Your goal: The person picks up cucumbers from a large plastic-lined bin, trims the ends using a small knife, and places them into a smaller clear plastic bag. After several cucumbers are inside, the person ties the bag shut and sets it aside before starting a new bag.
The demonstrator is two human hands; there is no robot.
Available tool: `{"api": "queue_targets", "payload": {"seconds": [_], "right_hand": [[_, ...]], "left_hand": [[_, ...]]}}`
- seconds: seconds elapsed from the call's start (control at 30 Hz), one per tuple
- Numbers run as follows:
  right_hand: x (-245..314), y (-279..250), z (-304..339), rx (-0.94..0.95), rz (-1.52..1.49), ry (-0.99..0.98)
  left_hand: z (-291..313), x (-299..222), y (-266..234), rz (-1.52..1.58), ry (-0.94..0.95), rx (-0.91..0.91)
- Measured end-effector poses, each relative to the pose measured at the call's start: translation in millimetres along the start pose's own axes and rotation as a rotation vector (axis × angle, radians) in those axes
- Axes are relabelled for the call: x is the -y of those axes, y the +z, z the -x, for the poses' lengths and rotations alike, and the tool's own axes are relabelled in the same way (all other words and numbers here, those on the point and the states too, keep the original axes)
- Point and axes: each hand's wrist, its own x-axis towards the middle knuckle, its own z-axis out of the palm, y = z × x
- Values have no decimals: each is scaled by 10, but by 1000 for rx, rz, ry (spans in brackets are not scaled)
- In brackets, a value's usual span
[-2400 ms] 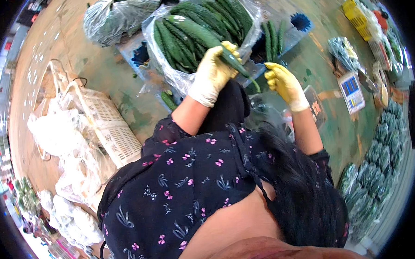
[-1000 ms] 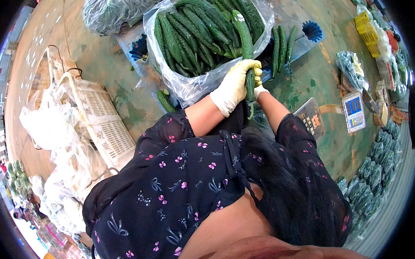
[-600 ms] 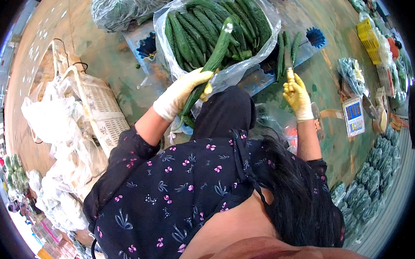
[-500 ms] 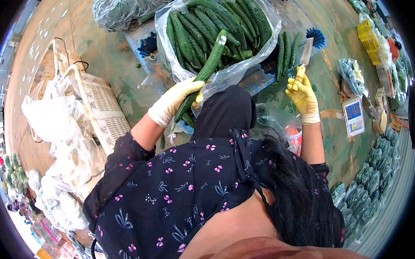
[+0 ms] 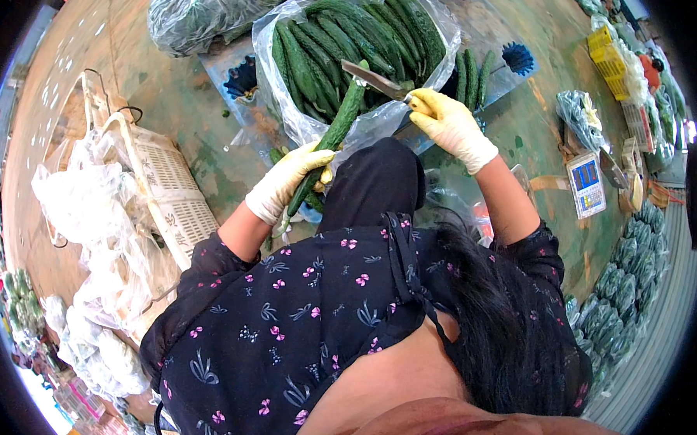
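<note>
My left hand (image 5: pixel 291 179), in a pale yellow glove, is closed around a long green cucumber (image 5: pixel 342 120). The cucumber slants up and to the right, its far end pale at the tip. In my right hand (image 5: pixel 447 122), gloved alike, is a knife (image 5: pixel 375 80) with a broad blade. The blade lies across the cucumber's far end; whether it touches the skin I cannot tell. Just beyond both hands, a clear plastic bag (image 5: pixel 264 42) stands wide at its mouth, packed with several cucumbers (image 5: pixel 333 51).
To the right of the bag lie a few loose cucumbers (image 5: pixel 473 80) on a blue surface (image 5: pixel 506 86). A white crate (image 5: pixel 172 182) with plastic bags (image 5: pixel 91 198) stands at left. A scale display (image 5: pixel 587 185) sits at right, near a yellow crate (image 5: pixel 608 60). Filled bags (image 5: pixel 620 291) line the wall.
My right hand has swung left with the knife, bringing the blade from the right side over to the cucumber's far end. The left hand keeps its grip on the cucumber.
</note>
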Motion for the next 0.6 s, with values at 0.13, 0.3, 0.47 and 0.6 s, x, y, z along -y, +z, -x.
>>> {"api": "queue_targets", "payload": {"seconds": [0.13, 0.3, 0.47, 0.6], "right_hand": [[54, 47, -119, 26, 280, -59], [137, 142, -197, -23, 383, -146], [153, 181, -247, -32, 594, -185], [62, 213, -312, -86, 537, -317]], "left_hand": [[-15, 22, 7, -8, 10, 2], [3, -5, 34, 15, 3, -33], [6, -5, 18, 20, -10, -27], [-11, 44, 1, 34, 0, -8]]}}
